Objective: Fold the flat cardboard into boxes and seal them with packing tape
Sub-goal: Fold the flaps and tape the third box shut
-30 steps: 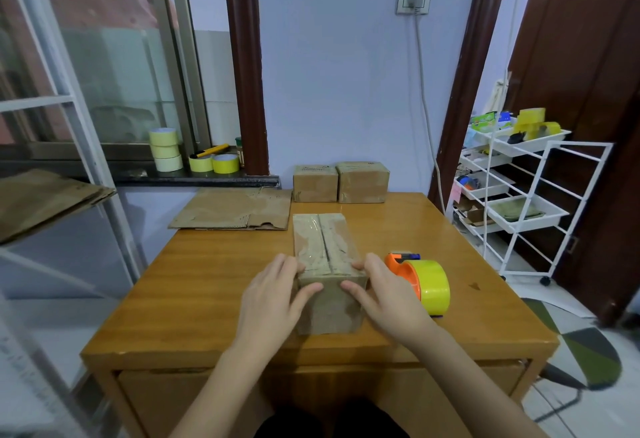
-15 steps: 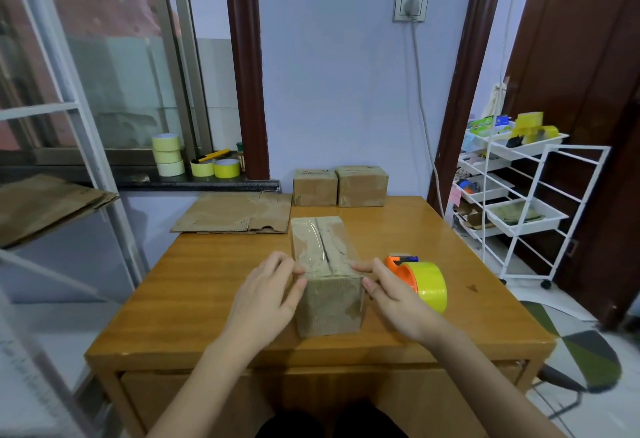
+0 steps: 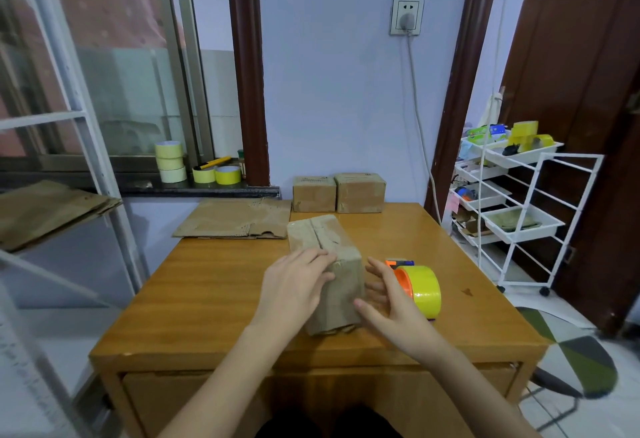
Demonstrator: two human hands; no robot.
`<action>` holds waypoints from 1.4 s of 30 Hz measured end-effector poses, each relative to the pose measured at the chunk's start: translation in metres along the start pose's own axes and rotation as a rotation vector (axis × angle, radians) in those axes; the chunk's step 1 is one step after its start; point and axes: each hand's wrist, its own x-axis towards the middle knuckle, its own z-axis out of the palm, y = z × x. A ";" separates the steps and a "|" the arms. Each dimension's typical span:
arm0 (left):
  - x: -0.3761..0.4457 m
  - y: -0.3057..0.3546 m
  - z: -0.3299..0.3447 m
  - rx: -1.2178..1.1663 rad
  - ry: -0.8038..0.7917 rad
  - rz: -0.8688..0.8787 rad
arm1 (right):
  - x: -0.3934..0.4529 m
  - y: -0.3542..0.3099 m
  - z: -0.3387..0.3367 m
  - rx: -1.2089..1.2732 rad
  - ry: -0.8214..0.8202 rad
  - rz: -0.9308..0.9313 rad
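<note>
Wood fills the lower middle of the head view: a honey-coloured counter [image 3: 214,299] pushed against a pale lilac wall with a plugged-in socket [image 3: 407,16] in the upper centre. At frame centre stands the taped box [image 3: 329,264], long side running away from the viewer. The left hand [image 3: 294,288] lies over its near left top edge, fingers [image 3: 317,257] straight and together, pressing the cardboard. The right hand [image 3: 391,306] is just beside the box's right face, fingers apart and relaxed; I cannot tell whether they touch it. Right of that hand sits a tape dispenser [image 3: 419,287] with a yellow roll. Two finished boxes [image 3: 339,193] stand touching at the counter's far edge, with flat cardboard [image 3: 235,219] to their left. Upper left, a windowsill carries several tape rolls [image 3: 169,162]. More cardboard sheets [image 3: 45,209] rest on a shelf at the left edge. A white wire cart [image 3: 519,209] stands at the right, before a dark door.
</note>
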 end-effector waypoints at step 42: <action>-0.015 -0.060 -0.029 -0.867 -0.282 -0.493 | 0.024 -0.033 -0.030 -0.570 0.186 -0.440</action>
